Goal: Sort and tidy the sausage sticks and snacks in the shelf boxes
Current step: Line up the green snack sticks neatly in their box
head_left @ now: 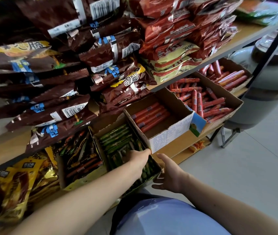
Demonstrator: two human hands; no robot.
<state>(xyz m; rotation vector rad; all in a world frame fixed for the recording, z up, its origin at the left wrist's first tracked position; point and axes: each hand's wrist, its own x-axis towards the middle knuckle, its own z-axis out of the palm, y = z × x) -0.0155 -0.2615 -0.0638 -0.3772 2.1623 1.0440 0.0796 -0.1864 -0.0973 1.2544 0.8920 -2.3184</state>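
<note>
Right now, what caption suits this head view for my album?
Left grip over a box of green snack sticks, right grip open beside; red sausage sticks behind.

brown packet (33,48) | character 脆 | other print illegible

Pale grey floor (262,167) on the right, evenly lit, with thin seams. Wooden shelf (182,141) of two boards across the left, dark metal post (272,53) at far right.

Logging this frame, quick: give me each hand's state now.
Left hand: over the box of green sticks; grip cannot be told.
Right hand: open, holding nothing.
</note>
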